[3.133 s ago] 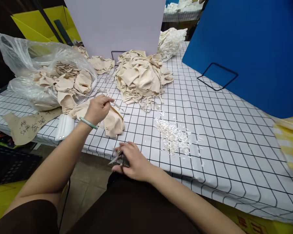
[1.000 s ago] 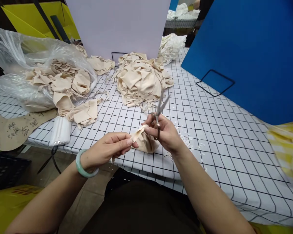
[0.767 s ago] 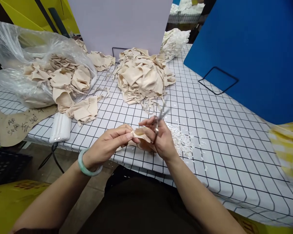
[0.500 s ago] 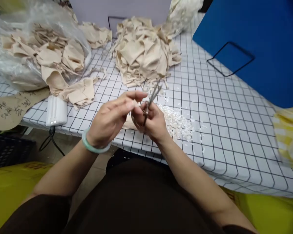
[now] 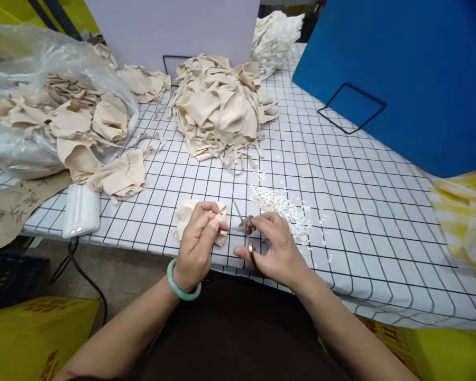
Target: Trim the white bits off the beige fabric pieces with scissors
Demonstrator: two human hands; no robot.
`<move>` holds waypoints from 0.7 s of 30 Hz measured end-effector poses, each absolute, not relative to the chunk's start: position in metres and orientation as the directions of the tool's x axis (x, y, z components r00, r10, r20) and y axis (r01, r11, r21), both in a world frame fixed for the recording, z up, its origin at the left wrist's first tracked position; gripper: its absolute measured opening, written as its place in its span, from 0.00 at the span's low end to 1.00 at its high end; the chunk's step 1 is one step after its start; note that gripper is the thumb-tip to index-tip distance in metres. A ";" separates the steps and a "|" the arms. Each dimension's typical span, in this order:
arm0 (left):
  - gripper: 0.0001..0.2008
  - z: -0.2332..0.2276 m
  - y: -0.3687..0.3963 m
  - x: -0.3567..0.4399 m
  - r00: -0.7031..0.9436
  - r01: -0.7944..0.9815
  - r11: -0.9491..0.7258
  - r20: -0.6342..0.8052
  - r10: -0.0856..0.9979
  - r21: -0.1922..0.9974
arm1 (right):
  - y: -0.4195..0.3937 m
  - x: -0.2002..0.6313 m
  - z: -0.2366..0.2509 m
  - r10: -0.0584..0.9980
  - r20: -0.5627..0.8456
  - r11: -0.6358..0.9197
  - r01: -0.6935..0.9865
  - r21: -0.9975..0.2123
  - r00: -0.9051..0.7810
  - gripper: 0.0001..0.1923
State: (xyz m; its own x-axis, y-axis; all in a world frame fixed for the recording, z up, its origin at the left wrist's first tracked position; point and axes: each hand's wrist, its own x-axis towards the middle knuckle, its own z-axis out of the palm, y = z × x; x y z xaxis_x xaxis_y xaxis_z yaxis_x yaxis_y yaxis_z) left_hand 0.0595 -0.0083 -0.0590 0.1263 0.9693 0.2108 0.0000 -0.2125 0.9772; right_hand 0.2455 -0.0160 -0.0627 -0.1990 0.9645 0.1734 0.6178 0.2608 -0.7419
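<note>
At the table's near edge, your left hand (image 5: 198, 241) pinches a beige cloth piece (image 5: 186, 214), likely light, limp and prone to bunching, so hold it at the hem. Your right hand (image 5: 275, 254) is closed on scissors (image 5: 248, 227). White trimmings (image 5: 280, 203) lie just beyond; a cloth heap (image 5: 220, 108) and bag (image 5: 35, 95) sit farther back, not obstructing.

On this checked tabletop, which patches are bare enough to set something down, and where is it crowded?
Bare cloth lies between the white trimmings, the blue board and the yellow striped bag. It is crowded at the left: the plastic bag, the fabric pile, and the near edge where the left hand and right hand work.
</note>
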 end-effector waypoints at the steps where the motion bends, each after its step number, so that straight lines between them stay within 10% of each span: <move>1: 0.15 -0.062 -0.011 0.063 0.134 0.009 -0.213 0.210 0.968 0.977 | -0.020 0.247 -0.065 0.961 0.182 0.275 0.632 -0.724 -0.209 0.20; 21: 0.13 -0.065 -0.016 0.071 0.295 0.074 -0.325 0.290 0.910 0.943 | -0.027 0.255 -0.067 0.912 0.287 0.409 0.609 -0.680 -0.292 0.22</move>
